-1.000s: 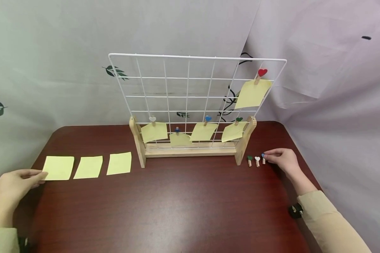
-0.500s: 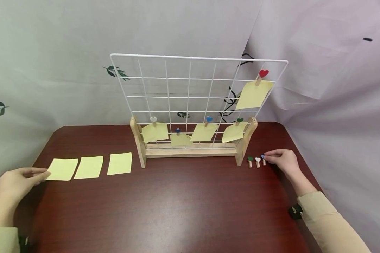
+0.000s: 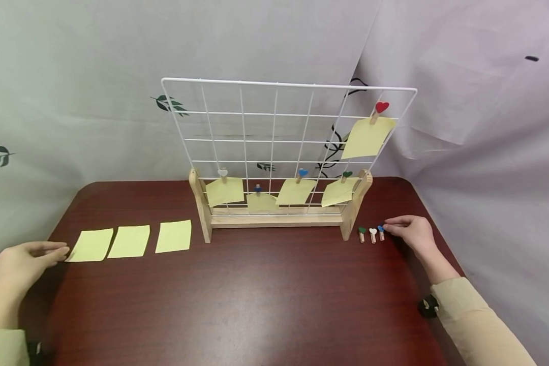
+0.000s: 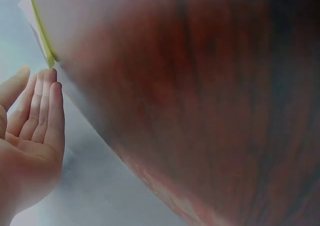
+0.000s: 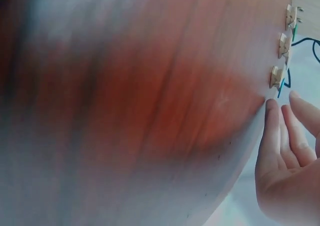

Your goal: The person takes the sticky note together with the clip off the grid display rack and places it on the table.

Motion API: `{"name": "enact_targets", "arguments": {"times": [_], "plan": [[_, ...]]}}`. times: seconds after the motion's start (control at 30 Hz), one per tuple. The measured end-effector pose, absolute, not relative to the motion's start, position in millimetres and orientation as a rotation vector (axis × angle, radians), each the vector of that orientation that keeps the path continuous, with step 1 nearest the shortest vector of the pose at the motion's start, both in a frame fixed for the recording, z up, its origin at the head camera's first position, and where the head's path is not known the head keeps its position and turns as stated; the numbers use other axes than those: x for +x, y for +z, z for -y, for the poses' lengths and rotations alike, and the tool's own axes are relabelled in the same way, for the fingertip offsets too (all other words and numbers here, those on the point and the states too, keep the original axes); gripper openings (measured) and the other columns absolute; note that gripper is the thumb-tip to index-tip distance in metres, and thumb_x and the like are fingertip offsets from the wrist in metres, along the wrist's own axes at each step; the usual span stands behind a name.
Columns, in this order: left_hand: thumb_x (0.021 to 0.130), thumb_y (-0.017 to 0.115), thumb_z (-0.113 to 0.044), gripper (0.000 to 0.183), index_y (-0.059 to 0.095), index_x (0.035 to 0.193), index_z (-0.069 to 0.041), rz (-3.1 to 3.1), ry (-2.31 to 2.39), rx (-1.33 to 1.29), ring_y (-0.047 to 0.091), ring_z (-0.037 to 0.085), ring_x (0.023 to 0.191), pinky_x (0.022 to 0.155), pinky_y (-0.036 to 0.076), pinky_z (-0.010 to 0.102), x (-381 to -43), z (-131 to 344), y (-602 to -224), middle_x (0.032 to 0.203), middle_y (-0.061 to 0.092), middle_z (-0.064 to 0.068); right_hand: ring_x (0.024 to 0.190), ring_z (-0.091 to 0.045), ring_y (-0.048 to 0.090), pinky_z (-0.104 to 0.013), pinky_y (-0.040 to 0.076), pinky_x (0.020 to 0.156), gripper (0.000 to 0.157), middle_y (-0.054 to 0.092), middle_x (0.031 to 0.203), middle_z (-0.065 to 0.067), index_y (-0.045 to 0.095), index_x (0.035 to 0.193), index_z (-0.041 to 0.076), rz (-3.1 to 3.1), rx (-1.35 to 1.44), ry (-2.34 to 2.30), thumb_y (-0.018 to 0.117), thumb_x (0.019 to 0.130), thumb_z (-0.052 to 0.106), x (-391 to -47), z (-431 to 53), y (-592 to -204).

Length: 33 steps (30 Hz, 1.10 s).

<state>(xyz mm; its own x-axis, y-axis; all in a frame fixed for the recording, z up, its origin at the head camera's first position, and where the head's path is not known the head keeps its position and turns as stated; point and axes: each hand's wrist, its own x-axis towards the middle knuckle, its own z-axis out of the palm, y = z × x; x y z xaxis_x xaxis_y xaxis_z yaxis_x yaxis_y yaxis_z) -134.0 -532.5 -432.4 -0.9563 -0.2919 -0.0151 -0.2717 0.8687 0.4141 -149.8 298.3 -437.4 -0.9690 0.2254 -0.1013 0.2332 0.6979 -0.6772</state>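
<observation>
Three yellow sticky notes lie in a row at the left of the table: the leftmost note (image 3: pixel 90 245), a middle note (image 3: pixel 129 242) and a right one (image 3: pixel 174 236). My left hand (image 3: pixel 20 264) has its fingertips right at the leftmost note's near corner. In the left wrist view its fingers are straight and the thumb stands apart. Over at the right, a green heart clothespin (image 3: pixel 362 235), a white one (image 3: pixel 373 235) and a blue one (image 3: pixel 382 233) line up. Beside the blue clothespin is my right hand (image 3: pixel 414 233), thumb and straight fingers apart in the right wrist view.
A white wire grid (image 3: pixel 274 114) leans back in a wooden stand (image 3: pixel 274 220) at the table's rear middle. Several notes hang on it from heart clips, including a top-right note (image 3: pixel 368 138) under a red clip (image 3: pixel 382 107). A pale curtain (image 3: pixel 96 76) backs the table.
The leftmost note has slid right, closer to the middle note, and my left fingers have loosened from it. My right hand has let go of the blue clothespin and drawn slightly right.
</observation>
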Motion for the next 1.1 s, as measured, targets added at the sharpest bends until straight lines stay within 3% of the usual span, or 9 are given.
{"name": "enact_targets", "arguments": {"times": [0.07, 0.17, 0.3, 0.37, 0.5, 0.6, 0.73, 0.87, 1.1], "plan": [[0.099, 0.073, -0.028, 0.041, 0.075, 0.114, 0.010, 2.982, -0.693, 0.440, 0.028, -0.030, 0.064, 0.066, 0.035, 0.023, -134, 532, -432, 0.064, 0.075, -0.011, 0.076, 0.022, 0.053, -0.010, 0.047, 0.069, 0.034, 0.084, 0.097, -0.011, 0.079, 0.116, -0.006, -2.888, 0.389, -1.158, 0.081, 0.095, 0.020, -150, -299, -436], [0.099, 0.073, -0.036, 0.034, 0.083, 0.100, -0.004, 2.974, -0.774, 0.456, 0.034, -0.029, 0.063, 0.064, 0.034, 0.019, -135, 530, -431, 0.056, 0.059, -0.036, 0.076, 0.022, 0.054, -0.009, 0.047, 0.069, 0.033, 0.084, 0.096, -0.007, 0.079, 0.115, -0.006, -2.898, 0.388, -1.174, 0.081, 0.094, 0.020, -151, -299, -434], [0.100, 0.072, -0.043, 0.023, 0.081, 0.093, -0.023, 2.968, -0.855, 0.491, 0.041, -0.024, 0.063, 0.064, 0.035, 0.018, -137, 521, -428, 0.058, 0.058, -0.039, 0.074, 0.020, 0.057, -0.009, 0.048, 0.067, 0.035, 0.083, 0.089, 0.002, 0.077, 0.117, -0.008, -2.874, 0.388, -1.235, 0.081, 0.095, 0.018, -153, -300, -430], [0.101, 0.070, -0.041, 0.031, 0.082, 0.101, -0.013, 2.959, -0.901, 0.473, 0.047, -0.021, 0.061, 0.061, 0.039, 0.017, -138, 515, -425, 0.060, 0.060, -0.039, 0.074, 0.020, 0.058, -0.008, 0.048, 0.067, 0.035, 0.082, 0.085, 0.008, 0.077, 0.118, -0.009, -2.873, 0.383, -1.253, 0.081, 0.095, 0.017, -154, -300, -428], [0.102, 0.070, -0.037, 0.012, 0.078, 0.094, -0.036, 2.932, -1.005, 0.409, 0.056, -0.019, 0.061, 0.058, 0.045, 0.014, -142, 503, -421, 0.064, 0.060, -0.044, 0.077, 0.023, 0.054, -0.005, 0.046, 0.071, 0.035, 0.079, 0.081, 0.019, 0.077, 0.117, -0.008, -2.902, 0.370, -1.238, 0.081, 0.094, 0.019, -157, -300, -422], [0.102, 0.071, -0.035, 0.020, 0.071, 0.089, -0.050, 2.914, -1.057, 0.347, 0.057, -0.022, 0.063, 0.058, 0.046, 0.013, -145, 493, -418, 0.067, 0.062, -0.044, 0.080, 0.024, 0.052, -0.004, 0.044, 0.073, 0.037, 0.075, 0.078, 0.028, 0.077, 0.119, -0.007, -2.897, 0.379, -1.235, 0.081, 0.095, 0.022, -159, -299, -416], [0.102, 0.071, -0.032, 0.009, 0.080, 0.101, -0.031, 2.905, -1.073, 0.284, 0.057, -0.023, 0.066, 0.060, 0.045, 0.013, -149, 479, -414, 0.069, 0.065, -0.042, 0.076, 0.022, 0.056, -0.006, 0.044, 0.072, 0.040, 0.069, 0.071, 0.035, 0.076, 0.121, -0.007, -2.871, 0.393, -1.253, 0.080, 0.096, 0.024, -161, -297, -409], [0.103, 0.070, -0.030, 0.029, 0.078, 0.115, -0.005, 2.894, -1.068, 0.238, 0.058, -0.022, 0.067, 0.064, 0.043, 0.013, -153, 463, -409, 0.070, 0.066, -0.041, 0.070, 0.018, 0.063, -0.006, 0.045, 0.070, 0.041, 0.068, 0.066, 0.035, 0.075, 0.122, -0.009, -2.874, 0.379, -1.275, 0.079, 0.096, 0.022, -164, -296, -403], [0.102, 0.073, -0.031, 0.032, 0.078, 0.119, -0.004, 2.861, -1.127, 0.168, 0.059, -0.023, 0.071, 0.067, 0.042, 0.013, -160, 441, -403, 0.074, 0.063, -0.046, 0.067, 0.013, 0.069, -0.005, 0.048, 0.068, 0.041, 0.067, 0.065, 0.036, 0.073, 0.123, -0.011, -2.884, 0.336, -1.324, 0.079, 0.096, 0.019, -168, -294, -394]]}}
